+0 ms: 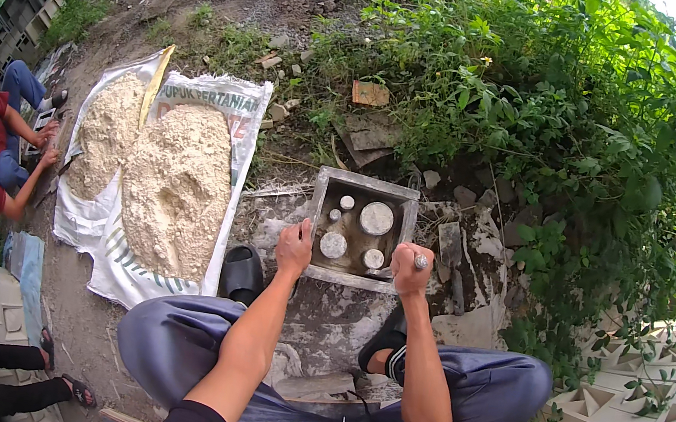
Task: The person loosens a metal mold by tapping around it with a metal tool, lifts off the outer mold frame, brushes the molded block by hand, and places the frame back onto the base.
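While the person squats over a square grey mould (pixel 366 184) on the mortar-stained ground, the left hand (pixel 294 248) grips the mould's near left edge, fingers curled over the rim. The right hand (pixel 410 269) is a closed fist around a small metal rod (pixel 420 261) at the near right corner. Round white plugs (pixel 376 218) stand inside; sacks (pixel 197 98) heaped with pale powder (pixel 175 187) lie to the left.

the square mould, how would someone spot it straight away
Start at the two pale powder heaps on the white sack, then look right. The square mould lies on the ground between both hands, a grey frame. Only it holds round grey discs.
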A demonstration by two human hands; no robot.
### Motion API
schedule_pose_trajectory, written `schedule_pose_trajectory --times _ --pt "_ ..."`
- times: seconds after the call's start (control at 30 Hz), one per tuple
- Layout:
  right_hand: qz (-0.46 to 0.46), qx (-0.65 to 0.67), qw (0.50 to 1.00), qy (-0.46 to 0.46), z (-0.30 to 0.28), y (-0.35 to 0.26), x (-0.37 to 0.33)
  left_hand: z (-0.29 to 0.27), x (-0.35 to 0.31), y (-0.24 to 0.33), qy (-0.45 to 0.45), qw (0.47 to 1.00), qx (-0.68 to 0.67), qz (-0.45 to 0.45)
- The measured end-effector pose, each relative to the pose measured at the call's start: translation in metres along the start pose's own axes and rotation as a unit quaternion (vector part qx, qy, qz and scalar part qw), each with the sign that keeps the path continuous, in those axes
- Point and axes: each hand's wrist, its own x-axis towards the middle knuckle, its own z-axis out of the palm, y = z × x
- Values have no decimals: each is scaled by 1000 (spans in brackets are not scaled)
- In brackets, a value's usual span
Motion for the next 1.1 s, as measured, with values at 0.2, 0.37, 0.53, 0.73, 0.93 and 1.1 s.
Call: schedule_pose_trajectory --times 0.2,0.37,0.53,0.73,0.93,1.1 --pt "0 -31 999 10 24 -15 -3 2 1 -9 11 1000 -14 -7" --pt "23 93 995 -7 44 -53 -8 -1 3 -7 -16 1000 -9 -24" --pt "-51 33 998 3 57 -5 -21 2 0 -4 4 999 -18 -31" --pt "-44 50 998 0 77 -56 -25 0 3 -11 2 1000 -20 -16" --pt "-42 44 998 15 91 -1 -33 8 3 -17 -15 998 -55 -22" --pt "-57 30 998 13 98 -40 -25 11 4 -22 -16 992 -121 -26"
